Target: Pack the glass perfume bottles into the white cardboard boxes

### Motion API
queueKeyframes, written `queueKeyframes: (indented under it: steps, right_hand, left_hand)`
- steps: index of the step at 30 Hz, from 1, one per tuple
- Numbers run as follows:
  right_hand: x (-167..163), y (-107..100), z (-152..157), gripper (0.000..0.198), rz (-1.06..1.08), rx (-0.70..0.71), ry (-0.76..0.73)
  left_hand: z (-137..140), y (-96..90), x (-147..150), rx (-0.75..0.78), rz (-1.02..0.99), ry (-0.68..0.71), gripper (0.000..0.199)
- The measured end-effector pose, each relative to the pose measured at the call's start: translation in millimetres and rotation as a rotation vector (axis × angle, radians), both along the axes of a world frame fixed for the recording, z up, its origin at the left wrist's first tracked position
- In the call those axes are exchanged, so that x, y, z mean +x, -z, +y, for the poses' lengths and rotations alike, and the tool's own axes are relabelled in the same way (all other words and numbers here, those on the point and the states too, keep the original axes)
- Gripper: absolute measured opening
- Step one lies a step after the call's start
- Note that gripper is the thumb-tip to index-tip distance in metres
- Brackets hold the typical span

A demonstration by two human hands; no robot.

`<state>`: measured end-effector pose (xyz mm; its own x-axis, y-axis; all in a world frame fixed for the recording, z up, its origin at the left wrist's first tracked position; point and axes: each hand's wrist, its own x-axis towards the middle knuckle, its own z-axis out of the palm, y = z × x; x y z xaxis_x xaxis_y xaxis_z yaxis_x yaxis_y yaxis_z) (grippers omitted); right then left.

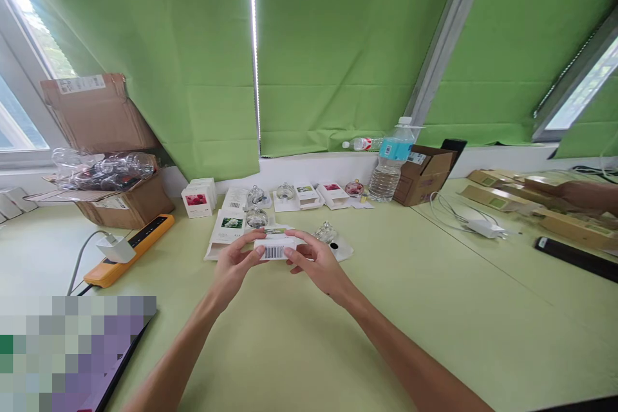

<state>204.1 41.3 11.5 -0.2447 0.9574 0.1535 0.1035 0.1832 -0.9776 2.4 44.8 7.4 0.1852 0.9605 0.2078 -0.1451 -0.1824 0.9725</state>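
Between my two hands is a small white box (275,251) with a barcode on the side facing me and a green picture on top. My left hand (239,261) pinches its left end, thumb at the front edge. On the other end, my right hand (313,261) grips with thumb and fingers. Just behind lie a white packet (230,224) with a flower picture and a clear glass jar (256,217). Another glass piece (326,232) rests on white paper to the right, partly hidden by my right hand.
Along the wall stand several white cartons (199,198), a jar of red contents (354,188), a large water bottle (389,164) and a cardboard box (425,174). At left are an orange power strip (145,241) and an open carton (116,203). Another person's hand (574,193) touches boxes at right.
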Motion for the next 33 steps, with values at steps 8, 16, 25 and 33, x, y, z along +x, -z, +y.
queueKeyframes:
  steps: [8,16,25,33]
  right_hand:
    - [-0.4,1.5,1.1,0.054,0.024,-0.014,-0.008]
    - [-1.6,4.9,1.5,0.053,0.042,-0.028,-0.007]
    - [-1.8,3.0,-0.1,0.053,0.066,-0.036,-0.026]
    - [-3.0,6.4,1.4,0.051,0.089,-0.065,-0.038]
  left_hand:
    - [0.5,0.4,1.8,0.009,0.004,-0.039,0.038]
    - [-3.2,-3.3,1.1,0.024,0.072,-0.034,0.033]
    - [-3.5,-2.4,2.5,-0.010,0.047,-0.031,0.031]
    - [-1.7,1.1,2.7,0.020,0.075,-0.049,0.029]
